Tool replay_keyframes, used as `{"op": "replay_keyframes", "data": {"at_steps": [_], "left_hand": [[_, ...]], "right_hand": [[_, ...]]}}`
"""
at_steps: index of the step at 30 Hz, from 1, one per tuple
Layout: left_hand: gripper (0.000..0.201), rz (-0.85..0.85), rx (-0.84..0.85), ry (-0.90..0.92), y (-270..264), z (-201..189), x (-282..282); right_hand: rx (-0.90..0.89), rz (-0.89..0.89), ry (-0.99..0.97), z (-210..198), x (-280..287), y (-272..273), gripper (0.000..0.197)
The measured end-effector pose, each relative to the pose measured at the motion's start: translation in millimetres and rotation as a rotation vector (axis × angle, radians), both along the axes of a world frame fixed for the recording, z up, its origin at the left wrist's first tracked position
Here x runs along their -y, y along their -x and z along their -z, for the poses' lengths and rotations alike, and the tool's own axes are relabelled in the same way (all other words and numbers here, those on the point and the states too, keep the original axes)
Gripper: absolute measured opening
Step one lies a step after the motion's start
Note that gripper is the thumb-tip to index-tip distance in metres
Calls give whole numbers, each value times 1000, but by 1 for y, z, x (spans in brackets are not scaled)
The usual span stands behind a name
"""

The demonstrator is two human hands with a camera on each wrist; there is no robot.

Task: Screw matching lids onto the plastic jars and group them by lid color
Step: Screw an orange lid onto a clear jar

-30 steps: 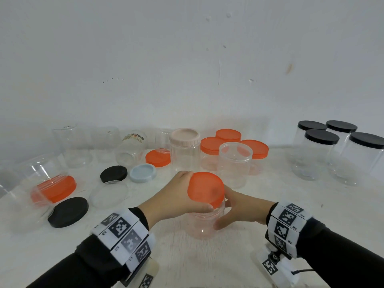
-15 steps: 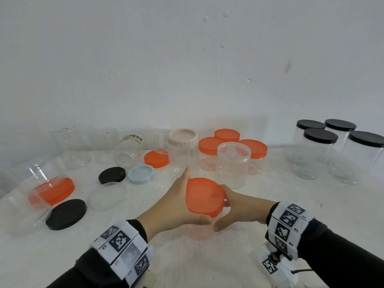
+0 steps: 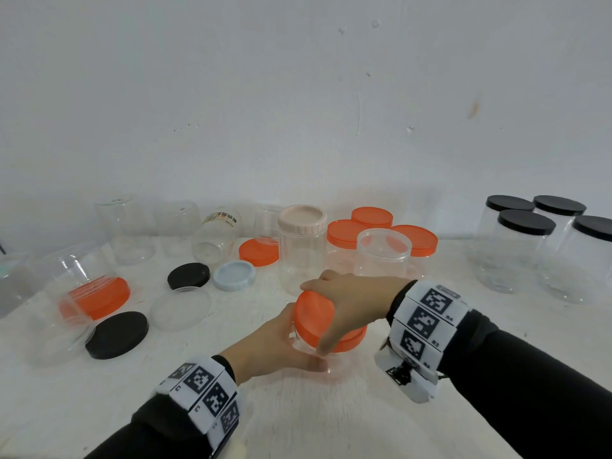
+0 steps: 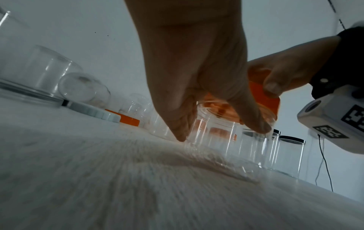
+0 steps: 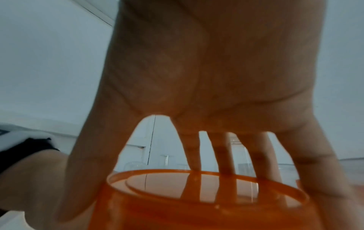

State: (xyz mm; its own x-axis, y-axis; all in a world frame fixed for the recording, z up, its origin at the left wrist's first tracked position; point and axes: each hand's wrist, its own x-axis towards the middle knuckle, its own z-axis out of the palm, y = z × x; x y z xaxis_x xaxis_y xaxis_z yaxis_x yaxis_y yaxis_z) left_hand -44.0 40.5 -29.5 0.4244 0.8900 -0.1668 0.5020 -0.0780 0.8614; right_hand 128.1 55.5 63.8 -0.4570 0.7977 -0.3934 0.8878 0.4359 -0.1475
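Hands have swapped: right hand [image 3: 351, 299] fingers now clamp the orange lid [image 3: 314, 318], left hand [image 3: 275, 342] fingers wrap the jar [image 3: 334, 362].

Centre front on the bench [image 3: 331, 422]: a jar [image 3: 326, 361] under its lid [image 3: 318, 321], between left hand [image 3: 275, 342] and right hand [image 3: 351, 301]. Behind: a row of lidded jars [image 3: 381, 240] against the wall. Far right: four capped jars [image 3: 526, 246]. Left: loose lids [image 3: 116, 333] before open jars [image 3: 132, 230].
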Motion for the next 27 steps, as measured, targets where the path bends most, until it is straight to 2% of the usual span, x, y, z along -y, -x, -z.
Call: {"op": "replay_keyframes", "data": {"at_steps": [8,18,22,25,27], "left_hand": [[108,13,35,29,1,2,-1],[108,2,-24,-14,1,3,0],[112,-3,-14,-9,0,3,1],[113,-12,-19,-19,-1,2,2],[112,-14,-11,-20,-1,2,2]], "right_hand": [[110,-74,21,-8,-2,5,104],[65,74,-6,-2,2,1,113],[-8,7,61,-18,1,0,101],[11,-10,76,-20,2,-3,90],[20,7,45,-16,2,-4,89]]}}
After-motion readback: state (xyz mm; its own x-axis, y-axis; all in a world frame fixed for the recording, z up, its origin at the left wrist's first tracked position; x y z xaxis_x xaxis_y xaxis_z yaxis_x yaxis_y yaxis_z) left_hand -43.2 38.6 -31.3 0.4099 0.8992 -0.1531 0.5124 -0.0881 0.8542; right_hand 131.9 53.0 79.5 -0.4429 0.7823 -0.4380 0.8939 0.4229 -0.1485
